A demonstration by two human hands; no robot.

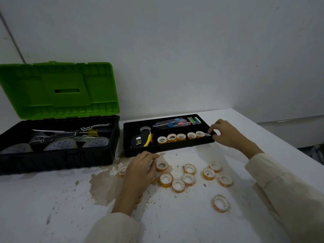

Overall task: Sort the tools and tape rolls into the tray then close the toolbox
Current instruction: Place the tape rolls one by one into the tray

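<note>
Green lid (pixel 59 88) stands open at far left over black toolbox (pixel 57 155); inside lie a screwdriver (pixel 93 132) and big tape rolls (pixel 60 144). White table (pixel 52 199), speckled, with a brown stain (pixel 103 188) near the middle. Left hand (pixel 140 170) is palm down on the table just before the tray, fingers bent over a few small rolls; cannot tell whether it grips any. Black tray (pixel 168 146) sits on the table just right of the toolbox, apart from it. Tape measure (pixel 141 140) is in its left compartment, grey roll (pixel 145 128) behind that, cutters (pixel 172 122) in the back compartment, a row of rolls (pixel 180 137) in the front one. Loose rolls (pixel 188 178) are scattered on the table in front of the tray; lone roll (pixel 220 203) lies nearer the person. Right hand (pixel 226 133) is at the tray's right end, fingers curled, tips beside the last roll of the row; cannot tell if it pinches anything.
</note>
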